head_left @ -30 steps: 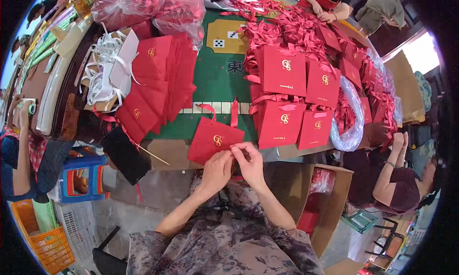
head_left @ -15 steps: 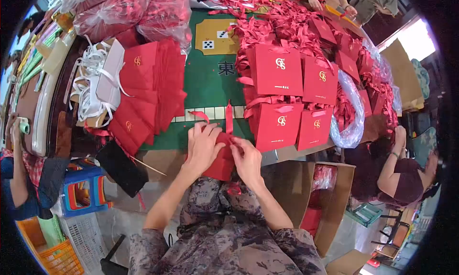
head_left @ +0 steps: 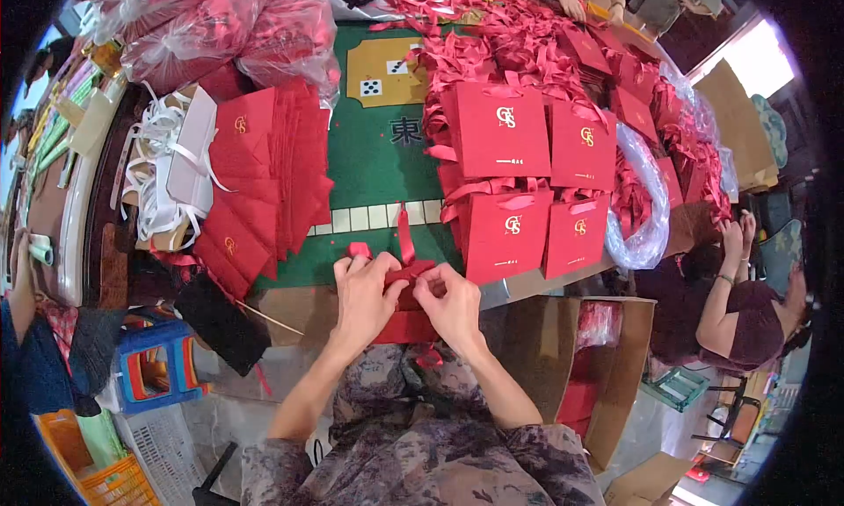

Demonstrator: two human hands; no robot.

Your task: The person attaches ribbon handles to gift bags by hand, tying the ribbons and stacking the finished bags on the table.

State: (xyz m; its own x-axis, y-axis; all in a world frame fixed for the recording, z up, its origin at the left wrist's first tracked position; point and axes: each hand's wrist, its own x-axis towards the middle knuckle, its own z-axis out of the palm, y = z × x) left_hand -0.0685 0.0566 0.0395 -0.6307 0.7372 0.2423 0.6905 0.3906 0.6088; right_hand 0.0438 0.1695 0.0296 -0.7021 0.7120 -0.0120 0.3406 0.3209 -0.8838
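A red bag (head_left: 406, 327) is at the table's front edge, its upper part between my two hands. My left hand (head_left: 362, 297) grips its left side, thumb pressed inward. At the right side of the bag's opening, my right hand (head_left: 448, 302) has its thumb and forefinger pinched together. A red ribbon (head_left: 405, 233) stands up behind the bag. Finished-looking red bags with gold letters (head_left: 503, 130) stand in stacks to the right. Flat red bags (head_left: 242, 137) lie fanned out on the left.
White ribbons (head_left: 158, 167) hang over a box at the left. Plastic-wrapped red bundles (head_left: 202, 31) lie at the back left. A clear plastic ring (head_left: 646, 211) is at the right. An open cardboard box (head_left: 615, 374) stands below the table. Co-workers' hands (head_left: 737, 233) show at the right.
The bag's printed front has turned out of view, and its top now shows between my hands. My left hand moved from below the bag up to its left side. The camera view shifted slightly.
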